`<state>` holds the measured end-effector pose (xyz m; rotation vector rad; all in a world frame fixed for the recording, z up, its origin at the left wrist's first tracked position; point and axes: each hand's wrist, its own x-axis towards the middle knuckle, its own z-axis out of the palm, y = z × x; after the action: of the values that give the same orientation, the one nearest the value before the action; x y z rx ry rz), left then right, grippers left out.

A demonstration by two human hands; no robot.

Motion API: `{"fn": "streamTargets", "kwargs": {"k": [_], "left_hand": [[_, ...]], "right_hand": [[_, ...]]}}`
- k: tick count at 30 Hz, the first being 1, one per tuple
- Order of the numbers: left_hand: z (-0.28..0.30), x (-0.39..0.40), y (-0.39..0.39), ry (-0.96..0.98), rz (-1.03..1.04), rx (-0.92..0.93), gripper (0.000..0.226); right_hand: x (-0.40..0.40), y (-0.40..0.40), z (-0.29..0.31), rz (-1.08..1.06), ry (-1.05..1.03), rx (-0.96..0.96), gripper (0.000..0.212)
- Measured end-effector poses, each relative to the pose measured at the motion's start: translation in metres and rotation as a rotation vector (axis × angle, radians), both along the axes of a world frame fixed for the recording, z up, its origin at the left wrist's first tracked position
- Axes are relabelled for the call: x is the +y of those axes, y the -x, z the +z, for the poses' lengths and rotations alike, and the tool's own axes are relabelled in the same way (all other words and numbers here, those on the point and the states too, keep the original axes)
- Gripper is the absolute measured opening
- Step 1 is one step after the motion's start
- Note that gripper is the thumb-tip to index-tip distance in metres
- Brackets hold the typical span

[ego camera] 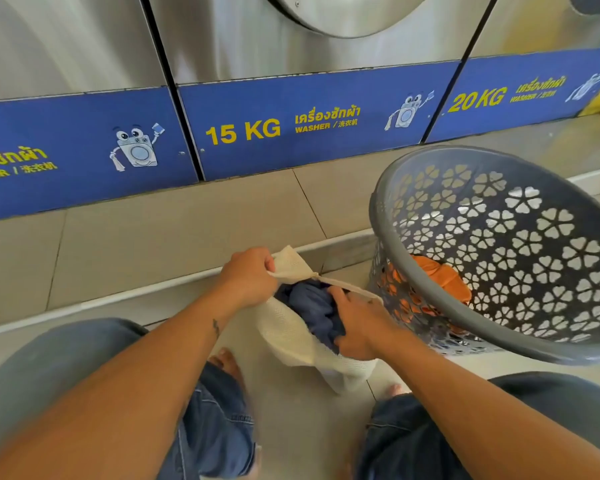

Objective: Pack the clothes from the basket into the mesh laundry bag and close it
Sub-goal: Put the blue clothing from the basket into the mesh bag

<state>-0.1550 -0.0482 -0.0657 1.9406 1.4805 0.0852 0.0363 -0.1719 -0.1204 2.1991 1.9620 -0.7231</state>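
Note:
A cream mesh laundry bag hangs between my knees, mouth open. My left hand grips the bag's upper rim and holds it up. My right hand is pressed into the bag's mouth, closed on a dark blue garment that is partly inside. To the right, a grey plastic basket with flower-shaped holes tilts toward me. An orange garment lies in its bottom.
A row of steel washers with blue panels marked 15 KG and 20 KG stands ahead on a raised tiled step. My jeans-clad knees and bare feet frame the bag on the tiled floor.

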Motion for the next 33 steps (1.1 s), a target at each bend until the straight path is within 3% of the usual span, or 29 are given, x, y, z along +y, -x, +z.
{"fn": "streamTargets", "kwargs": {"k": [4, 7, 10, 14, 18, 21, 23, 27, 30, 33], "left_hand": [[-0.005, -0.006, -0.005, 0.041, -0.126, -0.022, 0.021], [-0.004, -0.006, -0.009, 0.029, -0.172, -0.102, 0.023], [-0.004, -0.007, -0.011, 0.030, -0.203, -0.183, 0.023], [-0.001, -0.010, -0.013, 0.025, -0.274, -0.222, 0.033], [0.003, -0.010, -0.013, 0.009, -0.310, -0.178, 0.036], [0.002, -0.007, -0.013, 0.000, -0.307, -0.094, 0.039], [-0.001, -0.006, -0.012, -0.016, -0.271, -0.065, 0.037], [-0.005, -0.009, -0.014, -0.038, -0.247, -0.103, 0.040], [-0.004, -0.012, -0.019, -0.044, -0.246, -0.138, 0.040], [0.005, -0.013, -0.025, -0.052, -0.164, -0.206, 0.043]], "right_hand": [[0.006, 0.000, -0.008, -0.077, -0.028, -0.045, 0.055], [0.017, 0.003, -0.005, -0.297, -0.186, 0.111, 0.027], [0.026, 0.009, -0.004, -0.446, -0.280, 0.271, 0.021], [0.025, 0.013, -0.002, -0.442, -0.330, 0.334, 0.028], [0.016, 0.016, -0.006, -0.064, -0.216, 0.177, 0.023], [0.008, 0.027, -0.012, 0.105, -0.249, 0.143, 0.044], [0.002, 0.024, -0.024, 0.180, -0.137, 0.055, 0.060], [-0.003, 0.008, -0.042, 0.119, 0.308, -0.125, 0.077], [0.007, 0.007, -0.036, 0.070, 0.395, -0.094, 0.078], [0.013, 0.009, -0.014, 0.044, 0.340, 0.009, 0.056]]}}
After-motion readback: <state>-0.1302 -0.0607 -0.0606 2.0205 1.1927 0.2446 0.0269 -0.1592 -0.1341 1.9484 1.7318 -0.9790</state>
